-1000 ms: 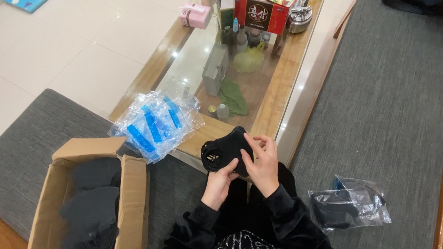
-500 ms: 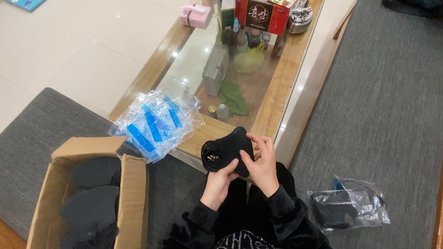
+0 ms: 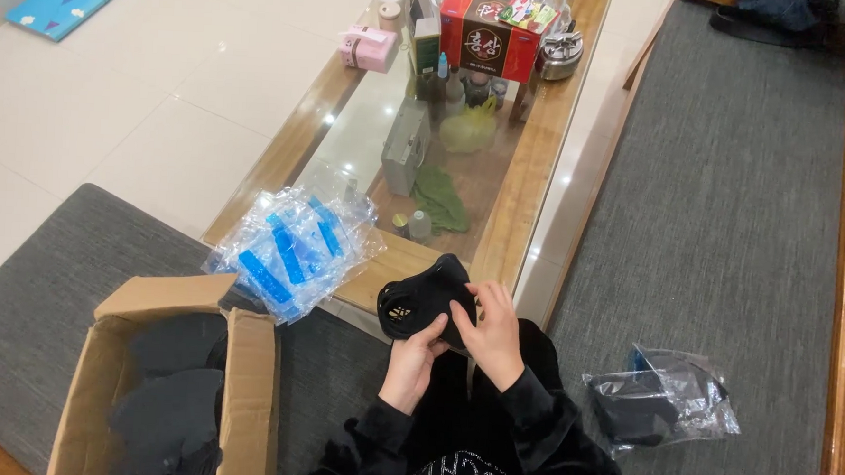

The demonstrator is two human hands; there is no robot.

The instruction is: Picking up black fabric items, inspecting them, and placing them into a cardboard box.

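I hold a black face mask (image 3: 426, 298) with a round valve in front of me, just off the near corner of the table. My left hand (image 3: 414, 351) grips it from below. My right hand (image 3: 491, 332) pinches its right side, fingers curled over the fabric. A heap of clear plastic bags with blue strips (image 3: 292, 251) lies on the table corner to the left of the mask. An open cardboard box (image 3: 245, 382) with several black masks inside stands at the lower left. On the grey cushion to my right lies a clear bag with a dark mask in it (image 3: 660, 407).
A wood-framed glass table (image 3: 530, 176) runs away from me, carrying a red box (image 3: 488, 36), a pink container (image 3: 368, 47), bottles and a yellow-green bag (image 3: 469, 130). Grey cushions (image 3: 728, 203) lie on both sides, white tile floor at the left.
The hands have shifted slightly on the mask, turning it a little; everything else stays where it was.
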